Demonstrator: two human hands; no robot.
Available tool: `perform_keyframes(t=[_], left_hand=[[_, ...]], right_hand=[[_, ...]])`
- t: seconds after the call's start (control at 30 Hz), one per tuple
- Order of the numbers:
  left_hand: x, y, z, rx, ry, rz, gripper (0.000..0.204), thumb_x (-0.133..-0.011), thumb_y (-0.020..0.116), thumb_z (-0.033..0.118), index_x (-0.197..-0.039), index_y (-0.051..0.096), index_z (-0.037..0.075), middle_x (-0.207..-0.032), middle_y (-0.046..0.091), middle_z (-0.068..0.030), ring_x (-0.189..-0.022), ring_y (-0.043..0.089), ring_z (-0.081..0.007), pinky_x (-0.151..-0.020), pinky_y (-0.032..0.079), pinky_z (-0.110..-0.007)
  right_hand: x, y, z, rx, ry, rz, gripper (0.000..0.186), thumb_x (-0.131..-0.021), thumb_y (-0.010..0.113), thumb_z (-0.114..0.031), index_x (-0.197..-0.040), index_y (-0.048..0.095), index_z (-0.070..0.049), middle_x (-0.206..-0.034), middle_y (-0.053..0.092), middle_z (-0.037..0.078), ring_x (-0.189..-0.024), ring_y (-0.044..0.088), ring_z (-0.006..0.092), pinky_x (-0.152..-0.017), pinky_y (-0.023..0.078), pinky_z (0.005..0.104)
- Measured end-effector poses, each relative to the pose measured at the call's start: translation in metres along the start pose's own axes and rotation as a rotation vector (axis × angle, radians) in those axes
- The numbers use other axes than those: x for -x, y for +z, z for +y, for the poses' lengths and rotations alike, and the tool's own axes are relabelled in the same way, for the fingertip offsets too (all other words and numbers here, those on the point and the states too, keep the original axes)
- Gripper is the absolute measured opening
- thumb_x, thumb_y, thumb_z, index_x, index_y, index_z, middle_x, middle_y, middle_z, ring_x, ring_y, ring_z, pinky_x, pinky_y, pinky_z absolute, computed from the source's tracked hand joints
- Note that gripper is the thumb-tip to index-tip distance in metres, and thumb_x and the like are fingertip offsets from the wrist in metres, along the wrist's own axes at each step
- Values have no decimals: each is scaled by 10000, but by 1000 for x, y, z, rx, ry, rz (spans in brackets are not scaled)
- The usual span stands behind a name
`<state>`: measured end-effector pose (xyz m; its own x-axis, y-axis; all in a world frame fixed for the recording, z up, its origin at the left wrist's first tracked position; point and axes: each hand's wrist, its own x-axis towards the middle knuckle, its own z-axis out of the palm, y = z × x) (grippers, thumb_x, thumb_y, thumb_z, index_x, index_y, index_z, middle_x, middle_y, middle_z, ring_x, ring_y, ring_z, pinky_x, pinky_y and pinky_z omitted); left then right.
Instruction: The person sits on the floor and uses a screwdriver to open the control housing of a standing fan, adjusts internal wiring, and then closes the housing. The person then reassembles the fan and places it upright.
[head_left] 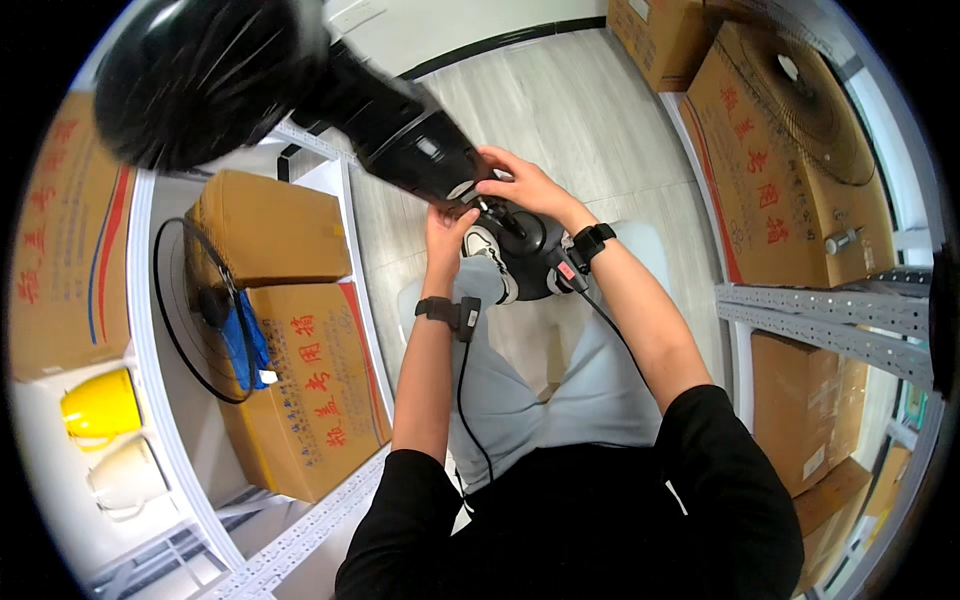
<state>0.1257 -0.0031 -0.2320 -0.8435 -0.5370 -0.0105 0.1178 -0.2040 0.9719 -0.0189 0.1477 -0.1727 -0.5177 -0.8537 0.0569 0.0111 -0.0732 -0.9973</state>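
Observation:
A black pedestal fan (420, 145) leans from the upper left toward my feet, its round head (205, 80) large and blurred close to the camera. My left hand (447, 235) is closed around the lower end of its body from the near left. On the other side my right hand (530, 185) grips the same end, thumb on top and fingers wrapped behind. Just below both hands, a short bright metal piece shows at the joint above the round black base (530, 240), which stands on the floor by my shoes. The fingertips under the body are hidden.
Shelves flank me. On the left are cardboard boxes (320, 390), a round wire fan guard (165, 310) with a blue cloth (243, 340), and yellow (102, 408) and white mugs (128, 478). Another guard (800, 110) rests against a box (745, 180) on the right. Cables trail from my wristbands.

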Motion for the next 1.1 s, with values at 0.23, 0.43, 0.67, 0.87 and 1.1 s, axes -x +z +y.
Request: perform_keyframes(t=[0.23, 0.43, 0.67, 0.87, 1.1], left_hand=[[-12, 6, -12, 34, 96, 42, 679, -807, 756, -52, -1390, 407, -36, -1283, 556, -107, -1165, 568, -187, -995, 474, -306], [-18, -5, -30, -145, 153, 123, 712, -762, 837, 75, -1355, 463, -54, -1198, 628, -120, -1056, 628, -163, -915, 508, -305], [-10, 3, -11, -137, 115, 118, 755, -761, 842, 75, -1393, 443, -30, -1181, 611, -87, -1010, 612, -159, -881, 502, -300], [2, 8, 16, -40, 129, 158, 799, -720, 885, 202, -1410, 510, 59, -1097, 647, -67, -1003, 615, -149, -890, 501, -301], [4, 4, 22, -326, 309, 263, 795, -692, 891, 175, -1376, 521, 13, -1058, 679, -100, -983, 662, -180, -907, 509, -313]], right_hand=[[-25, -4, 23, -96, -41, -61, 616, -966, 660, -168, -1496, 381, -26, -1447, 504, 110, -1337, 460, 200, -1124, 357, 336], [-16, 4, 9, 14, 42, -28, 563, -1012, 586, -176, -1504, 353, -35, -1419, 502, 64, -1292, 456, 159, -1102, 355, 309], [-16, -15, 32, 32, 148, -7, 525, -1026, 570, -260, -1472, 392, -48, -1378, 507, 29, -1237, 460, 134, -1070, 375, 304], [-13, -12, 11, 61, 110, -66, 652, -968, 667, -323, -1494, 380, -65, -1423, 484, 37, -1285, 450, 166, -1102, 335, 321], [-40, 3, -38, -87, -293, 30, 765, -911, 713, -450, -1461, 405, -15, -1445, 478, 78, -1318, 435, 191, -1111, 326, 349]])
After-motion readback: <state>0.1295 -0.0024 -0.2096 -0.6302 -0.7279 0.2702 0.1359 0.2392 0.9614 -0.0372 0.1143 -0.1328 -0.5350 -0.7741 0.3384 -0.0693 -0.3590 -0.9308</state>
